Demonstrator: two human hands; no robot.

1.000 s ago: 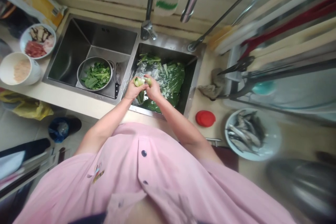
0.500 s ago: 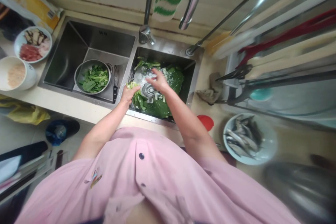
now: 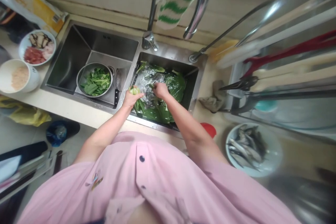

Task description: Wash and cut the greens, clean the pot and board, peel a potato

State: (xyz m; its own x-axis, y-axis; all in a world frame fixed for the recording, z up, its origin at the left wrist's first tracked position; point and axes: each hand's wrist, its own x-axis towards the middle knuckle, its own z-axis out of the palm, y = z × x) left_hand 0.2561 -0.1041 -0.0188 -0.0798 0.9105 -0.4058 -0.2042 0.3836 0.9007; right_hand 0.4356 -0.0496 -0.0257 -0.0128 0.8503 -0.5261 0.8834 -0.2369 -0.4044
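At the near left corner of the right sink basin (image 3: 193, 85), my left hand (image 3: 129, 98) grips a bunch of leafy greens (image 3: 138, 105), pale stems up and leaves hanging down. My right hand (image 3: 160, 90) is closed over the middle of the same basin, fingers pinched round a bit of greens at the water. Loose green leaves (image 3: 176, 87) float in the rippling water around it. In the left basin (image 3: 70, 47) sits a metal bowl (image 3: 77, 78) of cut greens (image 3: 96, 82), with a black-handled knife (image 3: 117, 94) lying beside it.
A faucet (image 3: 149, 40) stands behind the basins. Left on the counter are a plate of sliced meat (image 3: 34, 55) and a white container (image 3: 33, 78). To the right are a grey cloth (image 3: 214, 99), a red bowl (image 3: 209, 129), a bowl of fish (image 3: 246, 147) and a utensil rack.
My right hand has gone from spread fingers to a closed pinch down at the water. My left hand still holds its bunch. The whole view has shifted slightly.
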